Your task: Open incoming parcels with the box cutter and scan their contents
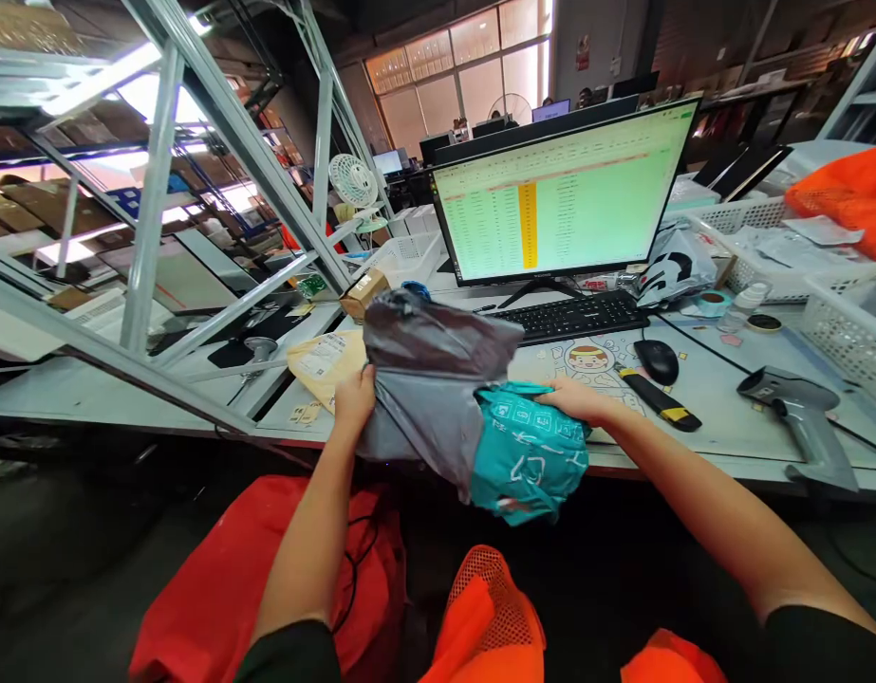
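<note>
My left hand (354,398) is closed on the edge of a grey plastic mailer bag (427,379), which is raised over the desk's front edge. My right hand (576,398) grips a teal parcel bag with white print (527,455), which hangs partly under the grey bag. A yellow padded envelope (324,365) lies on the desk just left of my left hand. A small brown cardboard box (363,292) sits behind the grey bag.
A monitor with a green spreadsheet (562,194), a black keyboard (576,315), mouse (657,360) and box cutter (660,400) sit ahead. A grey barcode scanner (800,417) lies at right near white baskets (840,318). Metal shelving (216,123) stands left. Red and orange sacks (216,588) sit below.
</note>
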Demonstrator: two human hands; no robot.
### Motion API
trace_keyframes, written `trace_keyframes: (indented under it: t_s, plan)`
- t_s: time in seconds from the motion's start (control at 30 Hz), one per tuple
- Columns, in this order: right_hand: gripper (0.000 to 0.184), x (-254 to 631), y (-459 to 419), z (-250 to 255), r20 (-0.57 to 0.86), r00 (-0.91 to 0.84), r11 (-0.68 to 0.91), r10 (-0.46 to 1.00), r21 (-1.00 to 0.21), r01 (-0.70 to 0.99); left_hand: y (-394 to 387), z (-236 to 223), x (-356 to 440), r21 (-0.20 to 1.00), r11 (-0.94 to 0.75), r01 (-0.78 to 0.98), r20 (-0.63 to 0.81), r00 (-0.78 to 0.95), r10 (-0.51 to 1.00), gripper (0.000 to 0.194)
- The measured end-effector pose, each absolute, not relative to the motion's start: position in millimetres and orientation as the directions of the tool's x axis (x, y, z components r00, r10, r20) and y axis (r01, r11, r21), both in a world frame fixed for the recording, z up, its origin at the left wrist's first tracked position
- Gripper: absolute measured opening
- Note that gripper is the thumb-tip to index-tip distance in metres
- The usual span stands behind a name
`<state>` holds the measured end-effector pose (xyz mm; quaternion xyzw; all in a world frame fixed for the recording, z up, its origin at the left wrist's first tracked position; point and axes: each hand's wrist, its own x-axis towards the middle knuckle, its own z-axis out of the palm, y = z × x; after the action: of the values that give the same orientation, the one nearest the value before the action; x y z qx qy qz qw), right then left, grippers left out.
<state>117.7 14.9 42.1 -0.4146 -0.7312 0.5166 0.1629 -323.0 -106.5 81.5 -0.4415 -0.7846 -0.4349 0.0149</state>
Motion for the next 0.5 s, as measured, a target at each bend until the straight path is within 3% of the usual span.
trace_keyframes:
  t_s: [0.13,0.27,0.4,0.43,0.5]
  plan:
    - [0.024,138.4,47.3,26.9,-0.101,-0.358,0.127,0.928,-0.819,0.560,-99.8,105.7,-381.4,0.671,0.201,0.714,0.444,-0.604,0.661,0.052]
    - [0.022,149.5,63.6,12.1,-0.069,-0.254,0.108,0.965,-0.777,0.621,-102.6,99.4,-386.2,0.665,0.215,0.715,0.449,-0.613,0.650,0.050]
    - [0.024,149.4,67.3,0.6,-0.088,-0.229,0.084,0.969,-0.759,0.646,-123.7,60.1,-303.2,0.631,0.059,0.773,0.596,-0.532,0.601,0.059]
    - [0.026,149.5,67.8,-1.5,-0.096,-0.228,0.078,0.969,-0.758,0.648,-135.4,44.8,-271.8,0.642,0.018,0.766,0.585,-0.504,0.636,0.060]
    - [0.030,150.9,68.5,-4.9,-0.107,-0.232,0.071,0.967,-0.762,0.644,-162.4,6.1,-204.3,0.712,-0.043,0.701,0.396,-0.350,0.849,0.050]
